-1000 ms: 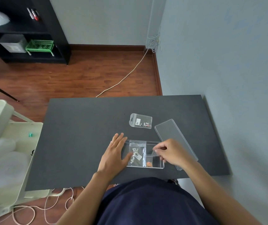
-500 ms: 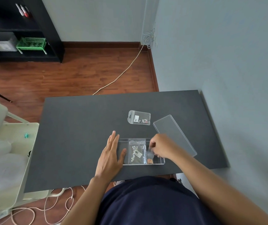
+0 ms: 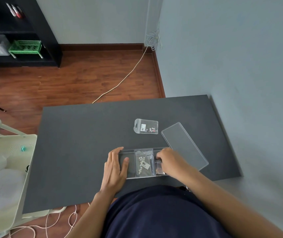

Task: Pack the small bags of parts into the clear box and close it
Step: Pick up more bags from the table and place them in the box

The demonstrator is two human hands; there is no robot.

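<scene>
The clear box (image 3: 128, 150) lies open near the front edge of the black table (image 3: 79, 145). My left hand (image 3: 115, 168) grips its left end, thumb inside the left compartment. A small bag of white parts (image 3: 143, 163) lies in the middle compartment. My right hand (image 3: 169, 161) pinches a small bag of orange parts (image 3: 159, 170) down in the right compartment. Another small bag with a white label (image 3: 146, 126) lies flat on the table behind the box. The clear lid (image 3: 184, 146) rests on the table to the right, touching the box's far right corner.
A grey wall (image 3: 240, 66) runs close along the table's right edge. A white cart (image 3: 8, 162) with pale covers stands at the table's left. Cables (image 3: 51, 222) trail on the wooden floor below. A black shelf (image 3: 39, 23) stands far back left.
My right hand has pushed the orange-parts bag lower into the right compartment. My left hand has shifted from lying flat beside the box to gripping its left end.
</scene>
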